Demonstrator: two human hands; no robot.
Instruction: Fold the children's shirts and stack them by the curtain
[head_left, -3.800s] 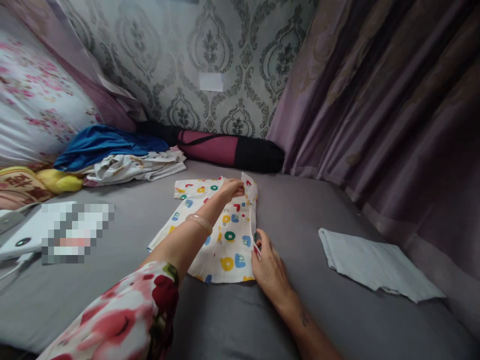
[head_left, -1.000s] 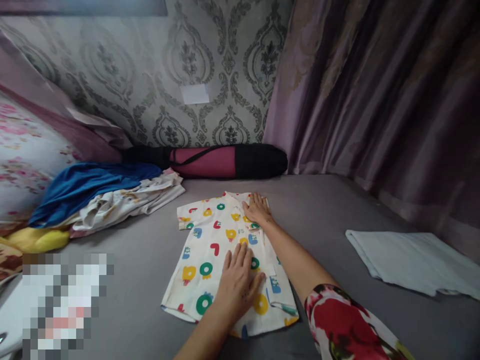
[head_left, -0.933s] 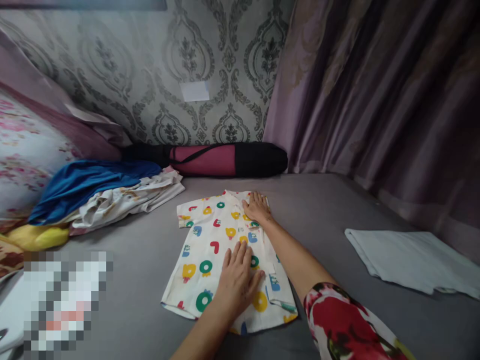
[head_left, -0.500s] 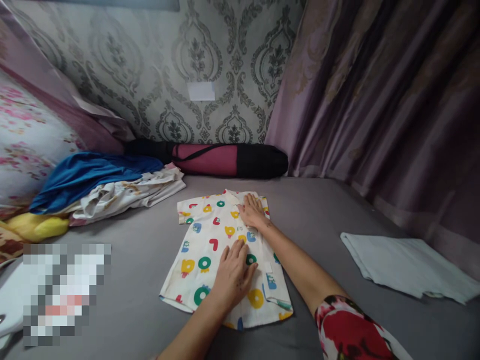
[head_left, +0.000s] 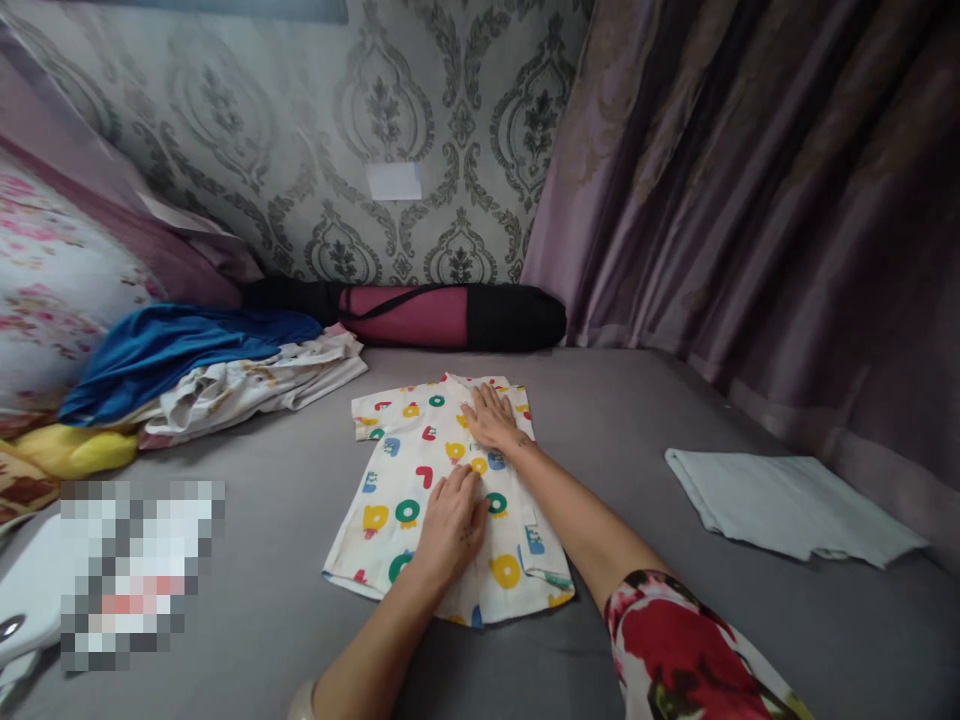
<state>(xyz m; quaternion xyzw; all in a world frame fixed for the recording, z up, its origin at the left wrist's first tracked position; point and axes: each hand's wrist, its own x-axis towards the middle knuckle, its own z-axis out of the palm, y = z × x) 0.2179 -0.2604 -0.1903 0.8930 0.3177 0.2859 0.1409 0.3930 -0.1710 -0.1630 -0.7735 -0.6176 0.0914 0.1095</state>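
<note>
Rests left hand [head_left: 450, 517] on middle of shirt [head_left: 409, 470], right hand [head_left: 493, 420] at its 1 o'clock (both palm-down, unclenched); has cloth [head_left: 787, 507] at 3 o'clock.

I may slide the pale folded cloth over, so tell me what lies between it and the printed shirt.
In the head view, the right forearm slants along the printed shirt's side, then grey sheet runs to the pale folded cloth.
</note>
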